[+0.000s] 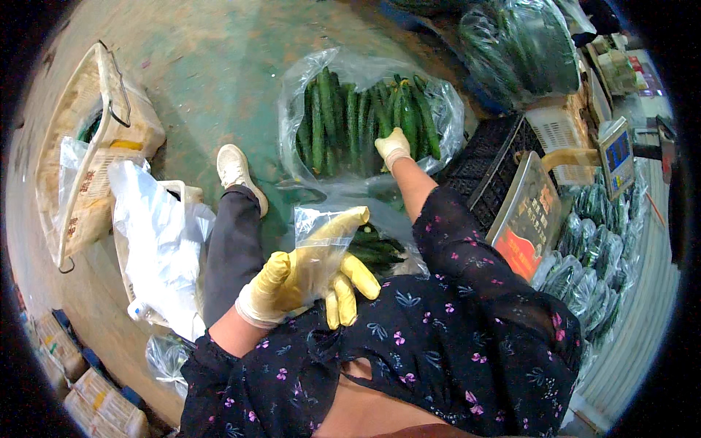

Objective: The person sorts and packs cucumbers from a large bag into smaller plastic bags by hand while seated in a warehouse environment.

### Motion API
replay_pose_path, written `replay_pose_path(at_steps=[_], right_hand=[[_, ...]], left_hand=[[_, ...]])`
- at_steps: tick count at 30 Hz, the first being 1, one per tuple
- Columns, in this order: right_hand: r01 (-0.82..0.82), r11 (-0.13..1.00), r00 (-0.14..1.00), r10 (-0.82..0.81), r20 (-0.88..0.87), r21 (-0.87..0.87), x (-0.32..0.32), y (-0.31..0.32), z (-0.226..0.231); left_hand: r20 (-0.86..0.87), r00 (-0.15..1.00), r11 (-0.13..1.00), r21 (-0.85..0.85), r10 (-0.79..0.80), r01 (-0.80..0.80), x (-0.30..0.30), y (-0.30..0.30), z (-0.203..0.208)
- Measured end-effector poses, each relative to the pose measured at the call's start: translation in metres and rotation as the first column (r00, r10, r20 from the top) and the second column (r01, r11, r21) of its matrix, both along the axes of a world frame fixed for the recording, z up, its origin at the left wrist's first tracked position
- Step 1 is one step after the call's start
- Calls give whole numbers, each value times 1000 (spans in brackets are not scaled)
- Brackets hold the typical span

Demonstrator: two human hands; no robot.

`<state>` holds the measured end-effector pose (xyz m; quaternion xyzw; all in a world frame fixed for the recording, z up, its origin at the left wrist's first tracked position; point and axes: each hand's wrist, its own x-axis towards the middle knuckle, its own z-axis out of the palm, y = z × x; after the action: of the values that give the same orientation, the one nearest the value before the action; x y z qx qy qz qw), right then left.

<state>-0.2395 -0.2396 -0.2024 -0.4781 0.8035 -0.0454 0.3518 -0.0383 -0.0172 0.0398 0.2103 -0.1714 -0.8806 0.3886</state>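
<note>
My left hand [314, 270], in a yellow rubber glove, is held before my body, thumb and fingers apart. It holds a small clear plastic bag [315, 244], which lies across the index finger and palm. My right hand [394, 147], in a pale yellow glove, reaches forward into a large open clear sack [292, 87] of green cucumbers [327, 120]. Its fingers are curled at the near end of a cucumber [384, 117], closed on it as far as I can see; the fingertips are partly hidden. More cucumbers [376, 252] lie lower down, behind my left hand.
To the right are a black crate [485, 164], a weighing scale plate [524, 219], its display [617, 157] and several bagged cucumbers [584, 285]. Another full sack [518, 51] stands at the far right. On the left are a white basket [84, 175] and white plastic bags [161, 241].
</note>
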Motion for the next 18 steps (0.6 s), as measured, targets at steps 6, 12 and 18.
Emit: replay_pose_path(at_steps=[6,12,18], right_hand=[[89,990,982,-68,-176,112,21,-10,-13],[-48,964,992,77,-102,260,19,-11,-5],[-162,977,920,99,379,138,-14,-12,-15]], left_hand=[[-102,995,1000,-25,11,-14,7,1,-6],[-110,994,999,-46,24,-29,7,-5,-6],[-46,995,995,-55,83,-85,15,-7,-4]])
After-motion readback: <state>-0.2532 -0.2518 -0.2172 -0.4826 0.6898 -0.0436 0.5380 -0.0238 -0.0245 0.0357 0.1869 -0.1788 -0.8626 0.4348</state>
